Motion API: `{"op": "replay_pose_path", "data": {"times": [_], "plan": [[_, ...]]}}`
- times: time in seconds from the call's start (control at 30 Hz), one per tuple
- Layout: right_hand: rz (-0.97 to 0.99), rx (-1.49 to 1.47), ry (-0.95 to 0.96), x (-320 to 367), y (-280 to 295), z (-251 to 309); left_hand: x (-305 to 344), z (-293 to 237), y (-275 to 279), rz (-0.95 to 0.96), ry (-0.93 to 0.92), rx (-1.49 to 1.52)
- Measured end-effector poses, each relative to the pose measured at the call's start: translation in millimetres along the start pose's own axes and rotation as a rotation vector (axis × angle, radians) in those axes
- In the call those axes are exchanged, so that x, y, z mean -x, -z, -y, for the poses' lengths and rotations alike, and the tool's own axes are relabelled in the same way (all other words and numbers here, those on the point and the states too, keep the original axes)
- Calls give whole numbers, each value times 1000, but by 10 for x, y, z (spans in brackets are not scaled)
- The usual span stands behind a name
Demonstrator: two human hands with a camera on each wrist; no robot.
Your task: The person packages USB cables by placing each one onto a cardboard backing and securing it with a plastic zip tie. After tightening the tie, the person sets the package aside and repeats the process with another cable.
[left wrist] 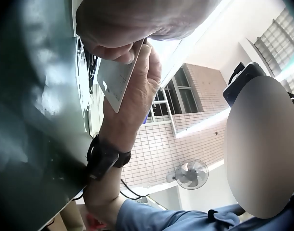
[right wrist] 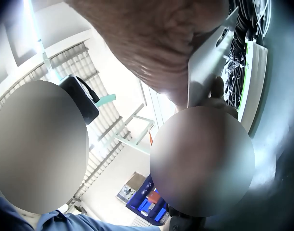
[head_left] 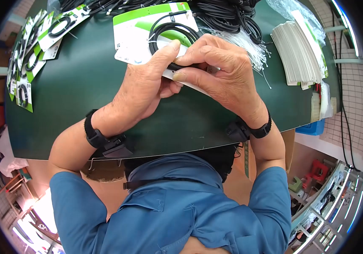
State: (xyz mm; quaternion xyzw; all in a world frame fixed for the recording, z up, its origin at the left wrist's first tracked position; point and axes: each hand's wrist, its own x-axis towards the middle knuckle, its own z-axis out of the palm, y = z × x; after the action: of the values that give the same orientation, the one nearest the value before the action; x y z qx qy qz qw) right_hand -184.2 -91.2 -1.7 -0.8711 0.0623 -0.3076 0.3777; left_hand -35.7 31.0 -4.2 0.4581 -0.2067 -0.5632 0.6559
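Head view: blue shirt collar [head_left: 168,186] is closest, at 6 o'clock. Both forearms run up from it to the green table [head_left: 84,93].
- Left hand [head_left: 147,84] and right hand [head_left: 228,76] meet at centre on one backing card [head_left: 137,40] carrying a black cable coil [head_left: 168,30].
- Left thumb presses down on the coil, with its fingers curled under the card.
- Right thumb and forefinger pinch the card's near edge where the coil crosses it. Neither hand is spread.
- The card looks tipped up off the table, probably so fingers can get behind it while the thumbs pin the coil flat.
- Supplies sit in an arc within reach: finished cards [head_left: 29,59] at 10, loose cables [head_left: 228,17] at 12, white ties [head_left: 253,48] at 1, blank card stack [head_left: 295,51] at 2.

Left wrist view: the left hand is blurred at 12. Below it the right hand grips the card's white back, thumb along the edge. The black wrist strap [left wrist: 106,156] is at 7 and a wall fan [left wrist: 191,173] at 5.

Right wrist view: the right hand fills 12 and the card is edge-on at 2, with cables behind it. I can't tell finger placement here.
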Motion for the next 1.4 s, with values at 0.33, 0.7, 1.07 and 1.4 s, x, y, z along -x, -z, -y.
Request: {"op": "replay_pose_path", "data": {"times": [0.33,0.7,1.07,1.4], "plan": [[30,-17,25,-23,13,19,-31,17,107,-45,17,-85],[-2,-21,46,17,-38,-38,-39,28,127,-8,28,-95],[-152,205,-229,-50,536,-119,-191,-141,280,-171,-169,-171],[252,559,-543,60,597,-700,-222,-221,315,-227,-241,-148]]}}
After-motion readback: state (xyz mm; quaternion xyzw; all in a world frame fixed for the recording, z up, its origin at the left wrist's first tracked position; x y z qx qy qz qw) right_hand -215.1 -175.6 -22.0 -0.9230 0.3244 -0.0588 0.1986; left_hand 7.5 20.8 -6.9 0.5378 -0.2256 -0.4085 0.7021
